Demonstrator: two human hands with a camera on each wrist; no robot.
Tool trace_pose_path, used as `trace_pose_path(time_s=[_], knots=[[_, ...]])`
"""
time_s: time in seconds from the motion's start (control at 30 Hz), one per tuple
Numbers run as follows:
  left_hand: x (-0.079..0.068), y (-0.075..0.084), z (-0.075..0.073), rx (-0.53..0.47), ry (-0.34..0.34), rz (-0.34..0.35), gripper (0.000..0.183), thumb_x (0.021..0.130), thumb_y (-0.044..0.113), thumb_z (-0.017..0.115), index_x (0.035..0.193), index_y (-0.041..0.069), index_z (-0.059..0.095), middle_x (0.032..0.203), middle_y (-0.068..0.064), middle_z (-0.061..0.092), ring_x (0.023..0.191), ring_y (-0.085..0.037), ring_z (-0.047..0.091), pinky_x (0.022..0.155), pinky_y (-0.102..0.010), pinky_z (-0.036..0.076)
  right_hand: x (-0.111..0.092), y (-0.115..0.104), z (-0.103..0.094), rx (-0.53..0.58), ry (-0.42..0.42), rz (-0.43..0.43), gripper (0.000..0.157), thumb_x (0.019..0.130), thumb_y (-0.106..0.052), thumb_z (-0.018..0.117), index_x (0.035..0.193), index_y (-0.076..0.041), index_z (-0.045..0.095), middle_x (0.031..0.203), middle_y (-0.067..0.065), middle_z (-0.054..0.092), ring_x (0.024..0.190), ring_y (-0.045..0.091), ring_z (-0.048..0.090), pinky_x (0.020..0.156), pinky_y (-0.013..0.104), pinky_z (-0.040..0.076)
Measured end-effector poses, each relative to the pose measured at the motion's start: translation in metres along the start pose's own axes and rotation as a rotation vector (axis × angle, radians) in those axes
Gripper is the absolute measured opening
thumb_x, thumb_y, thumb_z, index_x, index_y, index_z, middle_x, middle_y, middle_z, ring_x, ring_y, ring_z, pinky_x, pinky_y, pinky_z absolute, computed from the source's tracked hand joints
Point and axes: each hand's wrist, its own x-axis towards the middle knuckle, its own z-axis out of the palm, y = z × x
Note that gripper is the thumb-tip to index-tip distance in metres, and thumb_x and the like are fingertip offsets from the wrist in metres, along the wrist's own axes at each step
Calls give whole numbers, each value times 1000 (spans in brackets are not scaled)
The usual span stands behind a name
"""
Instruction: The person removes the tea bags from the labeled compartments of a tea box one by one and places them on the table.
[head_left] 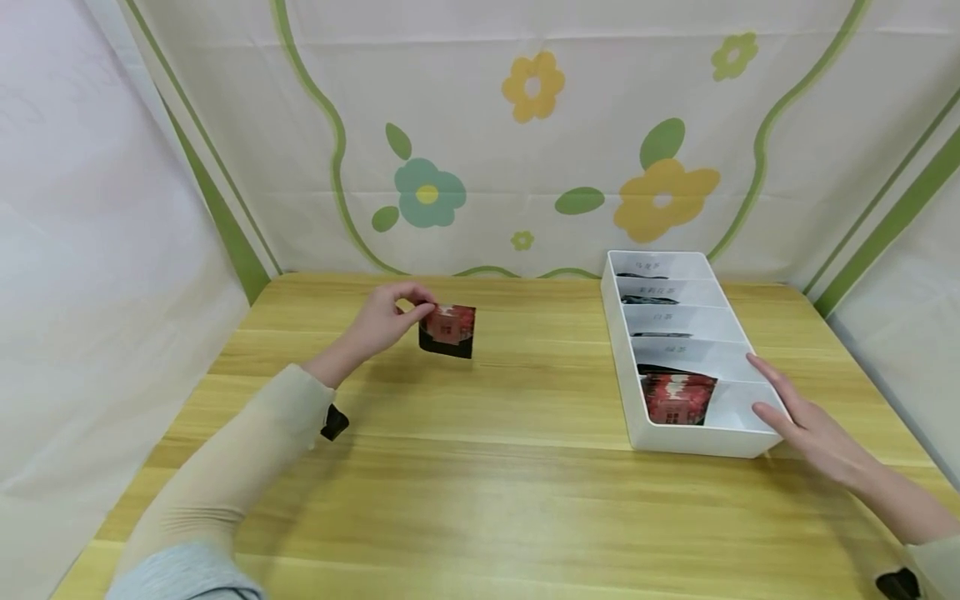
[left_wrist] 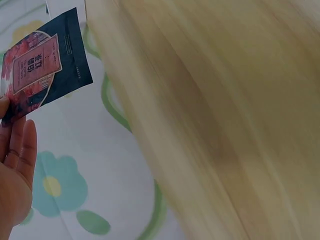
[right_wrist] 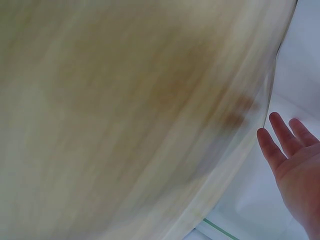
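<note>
A small red and black tea sachet (head_left: pixel 447 327) hangs above the left part of the table, its upper corner pinched between thumb and fingers of my left hand (head_left: pixel 387 318). In the left wrist view the printed front of the sachet (left_wrist: pixel 47 65) shows, with a pink label. At the right, a long white divided box (head_left: pixel 705 440) stands on the table. My right hand (head_left: pixel 804 425) is at its near right rim, fingers fairly straight. Several red sachets (head_left: pixel 677 397) stand in the box's nearest compartment. In the right wrist view, the right hand (right_wrist: pixel 297 160) has its fingers extended.
Dark flat packets (head_left: pixel 649 300) stand in the farther compartments, which carry printed labels. The wooden table (head_left: pixel 480 492) ends at a white flowered cloth (head_left: pixel 480 125) behind it. Pale cloth also hangs at both sides.
</note>
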Motion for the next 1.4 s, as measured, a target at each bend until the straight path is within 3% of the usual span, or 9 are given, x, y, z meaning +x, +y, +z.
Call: trace_pose_path(time_s=[0.13, 0.43, 0.67, 0.93, 1.2, 1.4], knots=[[2, -16, -9, 59, 16, -29, 11, 97, 17, 63, 101, 10, 70, 93, -3, 69, 82, -19, 62, 64, -32, 50, -1, 1, 0, -2, 5, 4, 64, 103, -10, 43, 158, -22, 13, 159, 6, 14, 125, -15, 16, 94, 5, 9], [11, -53, -27, 146, 5, -111, 12, 98, 14, 60, 104, 6, 67, 97, -10, 66, 91, -26, 59, 73, -40, 46, -3, 0, -1, -6, -5, 27, 63, 104, -12, 42, 158, -24, 11, 157, 19, 17, 126, -12, 16, 96, 7, 8], [18, -74, -35, 223, -8, -142, 11, 99, 10, 58, 102, 3, 66, 96, -13, 64, 91, -28, 57, 78, -43, 46, -3, 0, 0, 2, -5, 26, 63, 104, -12, 42, 158, -24, 11, 158, 16, 15, 127, -13, 15, 96, 7, 8], [19, -103, -39, 289, -17, -251, 12, 99, 9, 57, 101, 0, 65, 99, -17, 64, 92, -31, 58, 81, -46, 45, -2, -1, 1, 11, 4, 11, 63, 103, -11, 42, 158, -22, 13, 159, 11, 14, 127, -13, 15, 97, 7, 8], [14, -120, -39, 279, 0, -334, 15, 100, 10, 56, 104, 0, 66, 104, -18, 63, 97, -33, 57, 88, -49, 44, -1, -2, 1, 10, 1, 17, 63, 103, -11, 42, 158, -23, 12, 158, 18, 15, 127, -13, 14, 96, 6, 8], [16, -123, -38, 300, 3, -343, 16, 100, 10, 55, 104, 0, 66, 106, -20, 63, 99, -34, 57, 90, -50, 44, 0, -2, 1, 13, -2, 22, 63, 104, -12, 42, 158, -24, 11, 157, 19, 16, 128, -12, 13, 97, 7, 8]])
